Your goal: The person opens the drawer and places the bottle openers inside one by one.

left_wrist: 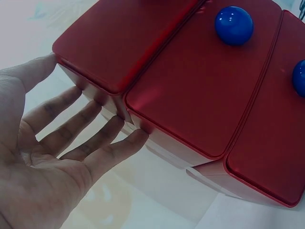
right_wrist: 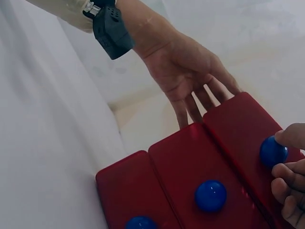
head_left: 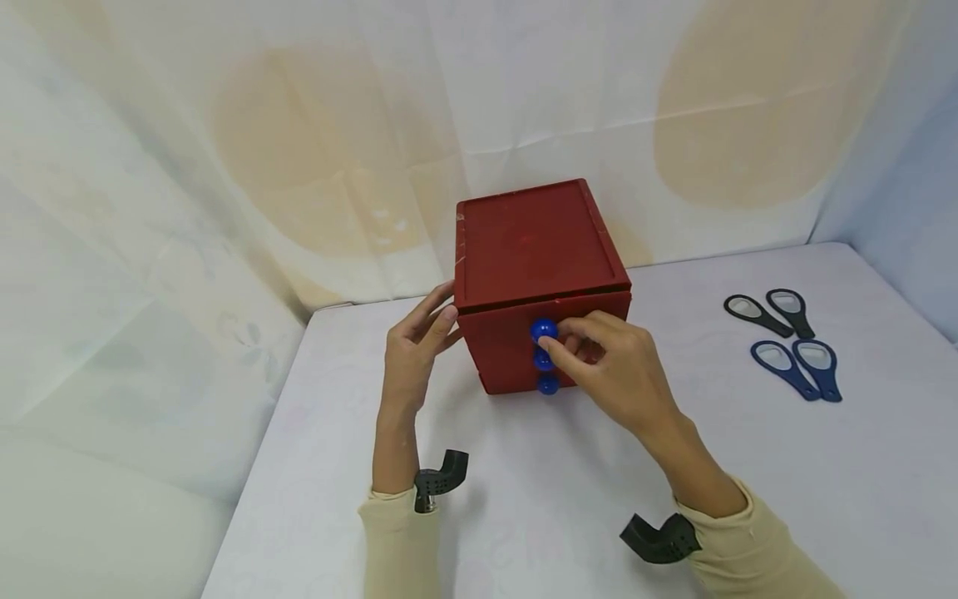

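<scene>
A red box of three stacked drawers (head_left: pixel 539 249) stands on the table, each drawer front bearing a round blue knob. My right hand (head_left: pixel 617 362) pinches the top knob (head_left: pixel 544 330) between thumb and fingers; the right wrist view shows that knob (right_wrist: pixel 273 151) beside the fingertips. On the box's left side rests my left hand (head_left: pixel 413 353), its fingers extended and spread. In the left wrist view those fingers (left_wrist: pixel 102 136) touch the drawers' side wall and the thumb meets the top drawer's front corner. The middle knob (left_wrist: pixel 234 25) and the bottom knob (head_left: pixel 548 384) are untouched.
To the right on the white table (head_left: pixel 674 466) lie two black-framed magnifying glasses (head_left: pixel 792 312) and two blue-framed ones (head_left: pixel 817 366). A pale curtain (head_left: pixel 539 91) hangs behind the box. Dark camera mounts (head_left: pixel 660 539) sit on both wrists.
</scene>
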{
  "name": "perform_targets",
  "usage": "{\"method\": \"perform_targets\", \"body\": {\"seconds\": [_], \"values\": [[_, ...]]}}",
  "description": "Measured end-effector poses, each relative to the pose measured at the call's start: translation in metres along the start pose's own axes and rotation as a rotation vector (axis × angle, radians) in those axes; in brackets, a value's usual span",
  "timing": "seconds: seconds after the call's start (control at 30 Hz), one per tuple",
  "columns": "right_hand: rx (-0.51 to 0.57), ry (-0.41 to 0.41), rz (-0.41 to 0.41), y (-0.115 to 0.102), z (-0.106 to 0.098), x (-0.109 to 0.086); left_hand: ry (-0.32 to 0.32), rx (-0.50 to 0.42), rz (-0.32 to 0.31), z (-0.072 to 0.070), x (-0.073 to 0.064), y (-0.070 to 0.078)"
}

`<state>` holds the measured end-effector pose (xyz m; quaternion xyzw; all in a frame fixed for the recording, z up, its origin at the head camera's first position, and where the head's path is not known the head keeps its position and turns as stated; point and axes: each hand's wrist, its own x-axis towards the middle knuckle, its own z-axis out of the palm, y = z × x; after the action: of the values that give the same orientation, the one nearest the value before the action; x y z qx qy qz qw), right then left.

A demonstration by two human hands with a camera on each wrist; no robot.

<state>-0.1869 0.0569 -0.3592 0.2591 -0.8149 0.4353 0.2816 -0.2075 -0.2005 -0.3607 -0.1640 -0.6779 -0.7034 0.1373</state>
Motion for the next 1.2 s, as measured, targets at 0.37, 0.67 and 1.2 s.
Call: {"method": "perform_targets", "body": {"seconds": [0.37, 0.67, 1.2], "values": [[0.013, 0.011, -0.005, 0.006, 0.002, 0.005, 0.001, 0.003, 0.002, 0.000, 0.001, 0.000], [0.027, 0.012, -0.003, 0.009, 0.003, 0.007, -0.004, -0.006, 0.004, -0.001, 0.002, -0.001], [0.055, -0.289, 0.408, 0.027, 0.011, -0.018, -0.006, -0.012, 0.002, 0.000, 0.001, 0.000]]}}
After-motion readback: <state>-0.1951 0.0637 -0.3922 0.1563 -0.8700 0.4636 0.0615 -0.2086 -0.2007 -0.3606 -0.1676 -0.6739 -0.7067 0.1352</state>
